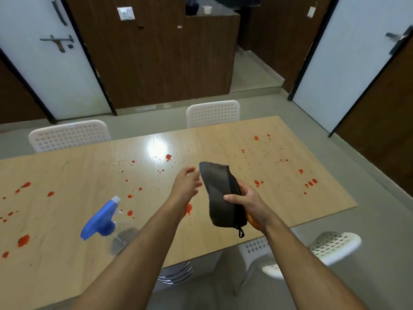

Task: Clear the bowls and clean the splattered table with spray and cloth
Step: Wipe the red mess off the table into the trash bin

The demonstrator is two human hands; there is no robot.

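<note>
A light wooden table point(223, 139) is dotted with red splatters point(23, 240) from end to end. My right hand point(248, 201) grips a folded dark grey cloth point(220, 193) above the table's front edge. My left hand point(186, 183) hovers just left of the cloth with relaxed fingers, holding nothing. A clear spray bottle with a blue trigger head point(101, 221) stands on the table to the left of my left arm. No bowls are on the table.
Two white perforated chairs point(213, 113) point(69, 135) stand at the table's far side, and another white chair point(330, 247) is at the near right. Stacked metal bowls point(176, 272) show below the front edge. White doors flank a brown wooden wall behind.
</note>
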